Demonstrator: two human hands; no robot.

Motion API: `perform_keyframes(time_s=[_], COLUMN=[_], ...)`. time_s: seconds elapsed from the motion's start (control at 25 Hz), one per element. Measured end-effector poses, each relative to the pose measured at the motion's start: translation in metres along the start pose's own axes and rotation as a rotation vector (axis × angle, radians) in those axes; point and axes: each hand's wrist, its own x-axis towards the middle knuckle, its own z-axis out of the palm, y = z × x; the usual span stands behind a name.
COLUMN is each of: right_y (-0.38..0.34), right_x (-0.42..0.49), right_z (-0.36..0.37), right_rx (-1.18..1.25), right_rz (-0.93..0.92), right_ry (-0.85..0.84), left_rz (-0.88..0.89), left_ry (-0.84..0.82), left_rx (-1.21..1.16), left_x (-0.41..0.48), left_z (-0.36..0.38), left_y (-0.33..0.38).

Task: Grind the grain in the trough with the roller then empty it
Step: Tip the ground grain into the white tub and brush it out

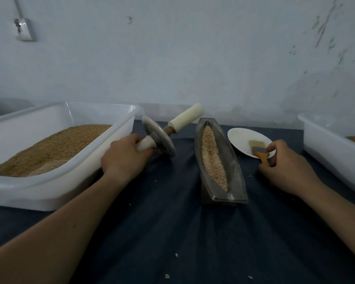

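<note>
Nothing looks ground yet: between the hands, the trough holds whole-looking grain. The left hand grips the roller by its near handle; the right hand pinches a brush. Grinding and emptying both remain.

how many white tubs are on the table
2. The left tub sits on the left, holding grain; the right tub is at the right edge, partly cut off. Others may be out of view.
</note>
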Motion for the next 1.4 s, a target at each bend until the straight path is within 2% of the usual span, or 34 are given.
perform_keyframes(time_s=[0.2, 0.44, 1.12, 1.2, 1.32, 1.36, 1.4], right_y=[0.004, 0.006, 0.009, 0.009, 0.007, 0.006, 0.006], right_x=[0.001, 0.002, 0.004, 0.004, 0.004, 0.003, 0.002], right_z=[0.003, 0.005, 0.008, 0.008, 0.006, 0.007, 0.008], right_rx=[-0.007, -0.027, -0.03, -0.014, 0.011, 0.014, 0.012], right_rz=[-0.001, -0.017, -0.053, -0.058, -0.053, -0.053, -0.049], right_ry=[0.003, 0.021, 0.035, 0.043, 0.039, 0.036, 0.039], left_rz=[-0.001, 0.101, 0.205, 0.186, 0.142, 0.161, 0.211], left_ry=[-0.029, -0.01, -0.015, -0.043, -0.197, -0.207, -0.144], left_rx=[0.07, 0.218, 0.255, 0.265, 0.298, 0.321, 0.332], left_x=[0.004, 0.0, -0.015, -0.018, -0.02, -0.024, -0.031], left_z=[0.0, 0.0, -0.018, -0.026, -0.053, -0.065, -0.077], left_y=[0.0, 0.004, 0.027, 0.035, 0.044, 0.044, 0.045])
